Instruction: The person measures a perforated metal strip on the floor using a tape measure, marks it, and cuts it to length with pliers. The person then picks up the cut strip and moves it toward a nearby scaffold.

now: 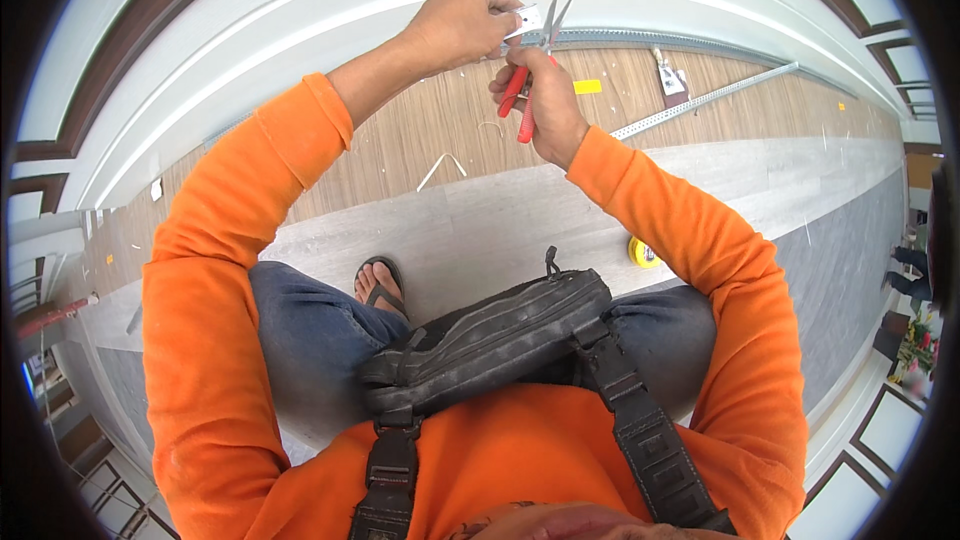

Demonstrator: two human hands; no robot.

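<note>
My left hand (462,22) is closed on the end of a small white perforated strip (524,20), which pokes out between thumb and fingers toward the right. My right hand (552,105) is wrapped round the red handles of a pair of scissors (514,91). Their two pointed blades are spread apart and aim away from me, just right of the strip. Whether a blade touches the strip, I cannot tell. Both hands are held out in front of the white wall base, above the wood-look floor.
A long perforated metal strip (705,103) lies on the floor at right. Nearby are a scraper-like tool (670,75), a yellow piece (587,86) and a metal channel (640,39) along the wall. A bent white strip (440,168) and a round yellow object (642,253) lie nearer.
</note>
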